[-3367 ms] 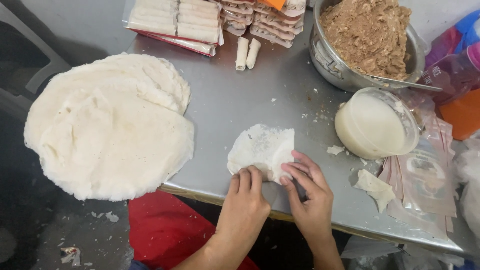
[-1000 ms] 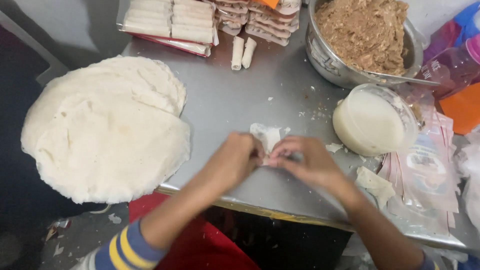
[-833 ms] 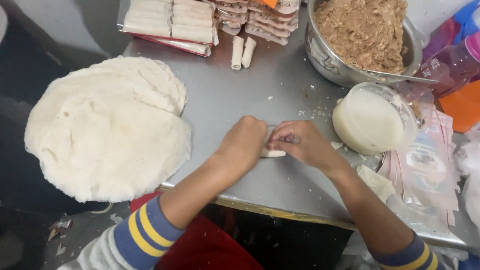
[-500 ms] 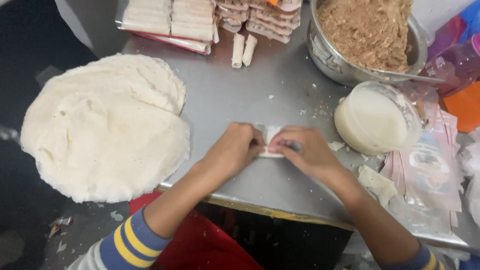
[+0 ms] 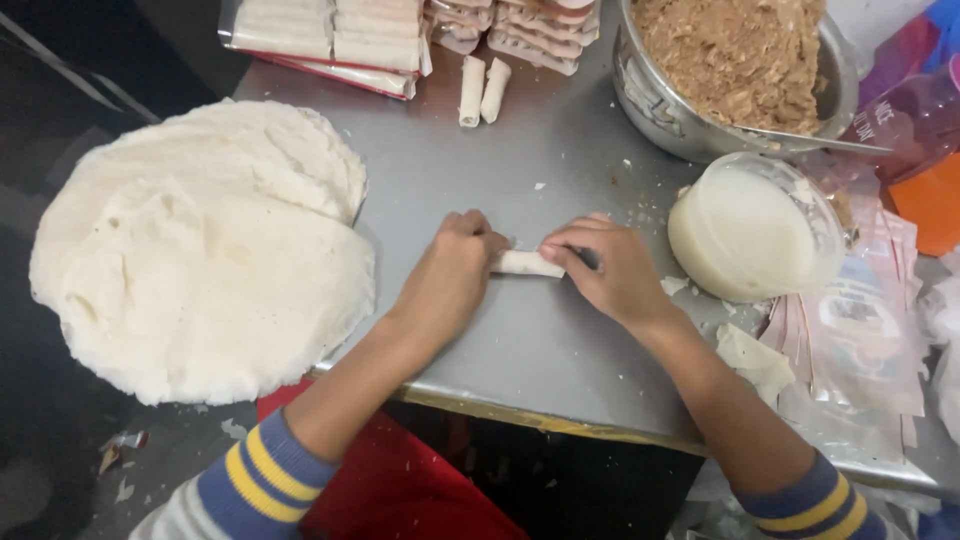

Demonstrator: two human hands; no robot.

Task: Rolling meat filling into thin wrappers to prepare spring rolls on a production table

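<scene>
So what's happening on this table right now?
A person is working a small white rolled wrapper on the grey metal table, the left hand at one end and the right hand at the other. To the left lies a stack of large round white wrapper sheets. Further back sit a metal bowl of brown minced filling, a clear round bowl of white paste, two finished rolls and trays of packed rolls.
</scene>
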